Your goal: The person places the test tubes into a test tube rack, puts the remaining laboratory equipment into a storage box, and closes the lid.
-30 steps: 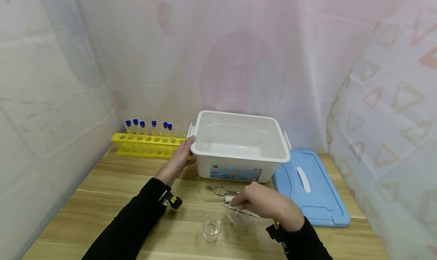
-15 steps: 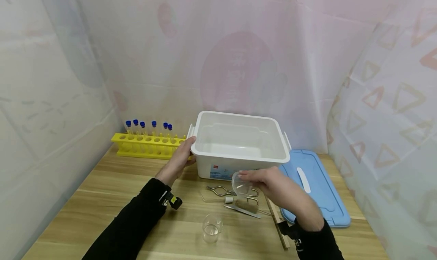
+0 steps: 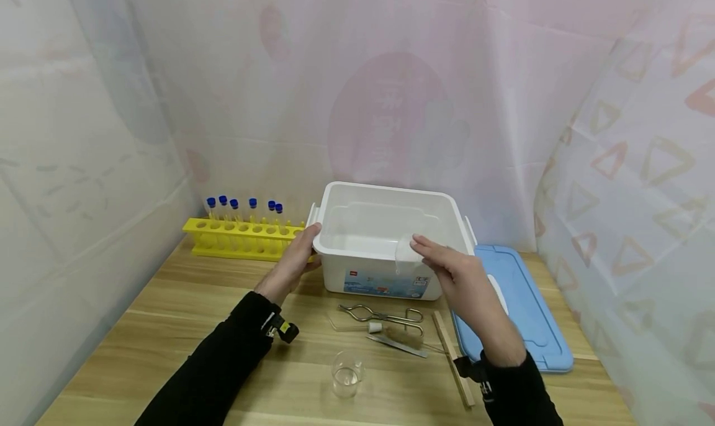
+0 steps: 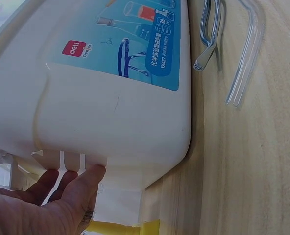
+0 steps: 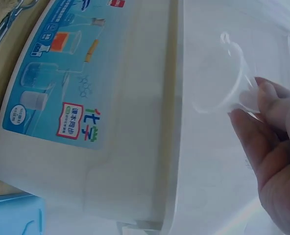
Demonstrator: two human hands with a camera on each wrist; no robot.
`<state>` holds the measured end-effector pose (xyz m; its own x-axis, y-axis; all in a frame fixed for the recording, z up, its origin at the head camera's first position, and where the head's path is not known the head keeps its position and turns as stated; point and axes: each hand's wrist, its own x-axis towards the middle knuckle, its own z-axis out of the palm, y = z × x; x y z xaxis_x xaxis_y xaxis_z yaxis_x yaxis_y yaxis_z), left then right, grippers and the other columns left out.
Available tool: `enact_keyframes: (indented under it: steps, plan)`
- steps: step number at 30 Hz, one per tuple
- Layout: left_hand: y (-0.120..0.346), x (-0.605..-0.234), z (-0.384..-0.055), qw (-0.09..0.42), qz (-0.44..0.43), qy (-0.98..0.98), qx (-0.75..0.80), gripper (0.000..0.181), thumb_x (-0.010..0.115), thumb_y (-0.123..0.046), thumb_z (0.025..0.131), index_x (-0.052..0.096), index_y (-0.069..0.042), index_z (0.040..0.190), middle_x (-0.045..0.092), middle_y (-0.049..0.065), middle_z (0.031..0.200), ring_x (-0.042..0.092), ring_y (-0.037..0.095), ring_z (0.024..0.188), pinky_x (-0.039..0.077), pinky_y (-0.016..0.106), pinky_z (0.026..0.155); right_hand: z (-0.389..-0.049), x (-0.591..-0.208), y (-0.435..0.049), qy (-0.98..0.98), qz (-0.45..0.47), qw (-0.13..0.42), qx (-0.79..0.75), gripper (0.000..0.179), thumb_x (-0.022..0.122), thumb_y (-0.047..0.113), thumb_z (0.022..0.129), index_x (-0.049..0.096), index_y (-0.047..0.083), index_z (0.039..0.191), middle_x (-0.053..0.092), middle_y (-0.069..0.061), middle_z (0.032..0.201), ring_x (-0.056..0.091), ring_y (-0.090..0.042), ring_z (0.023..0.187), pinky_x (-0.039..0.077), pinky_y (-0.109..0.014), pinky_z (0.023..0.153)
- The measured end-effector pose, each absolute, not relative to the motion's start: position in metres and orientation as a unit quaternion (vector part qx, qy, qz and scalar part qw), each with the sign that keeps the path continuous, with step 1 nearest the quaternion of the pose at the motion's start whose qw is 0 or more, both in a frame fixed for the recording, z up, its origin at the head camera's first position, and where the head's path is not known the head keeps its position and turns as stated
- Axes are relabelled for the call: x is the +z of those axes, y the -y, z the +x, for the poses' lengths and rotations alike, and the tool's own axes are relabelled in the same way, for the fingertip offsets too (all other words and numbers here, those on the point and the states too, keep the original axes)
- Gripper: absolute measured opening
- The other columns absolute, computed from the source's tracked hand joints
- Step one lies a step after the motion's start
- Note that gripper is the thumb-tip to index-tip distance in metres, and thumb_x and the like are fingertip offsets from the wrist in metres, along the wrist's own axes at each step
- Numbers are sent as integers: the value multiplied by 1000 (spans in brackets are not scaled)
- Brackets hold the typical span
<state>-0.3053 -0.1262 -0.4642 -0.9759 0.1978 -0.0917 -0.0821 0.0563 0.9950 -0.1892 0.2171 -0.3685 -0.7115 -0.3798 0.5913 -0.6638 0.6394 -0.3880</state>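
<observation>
My left hand grips the left end of the white storage box, thumb up at the rim and fingers below. In the left wrist view those fingers press against the box's end wall. My right hand pinches a clear plastic funnel by its narrow end. The funnel is over the front right of the box's opening, its wide mouth turned left and a small tab on its rim. In the head view the fingers partly cover it.
Before the box lie metal tongs, a stopper with a bent glass tube, tweezers, a brush and a wooden strip. A clear beaker stands nearer. A blue lid lies right; a yellow tube rack stands left.
My right hand has lifted the funnel from the table among the tools and carried it up and away to above the box's front rim. The left hand has stayed at the box.
</observation>
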Motion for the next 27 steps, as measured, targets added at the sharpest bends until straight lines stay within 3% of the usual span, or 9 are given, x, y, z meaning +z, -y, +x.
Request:
enact_keyframes:
  steps: [7,19,27]
  plan:
    - [126,-465,-306,99,37,-721,685,80,35,-68,122,38,-18,184,41,22,187,39,46,177,34,81,140,-202,-379,-223,883,223,267,316,48,69,-12,110,77,6,153,74,-16,162,75,-42,145,65,-50,113]
    - [126,-465,-306,101,35,-722,684,81,35,-68,122,38,-16,184,41,22,188,37,45,178,33,81,140,-225,-396,-235,911,140,222,317,44,60,-3,118,71,6,161,67,-16,171,65,-43,158,59,-57,124]
    - [125,-463,-306,100,32,-716,690,81,35,-66,122,36,-14,184,40,24,188,37,47,178,34,82,139,-243,-391,-239,928,148,180,291,45,60,2,120,68,8,164,67,-19,170,64,-45,159,56,-63,129]
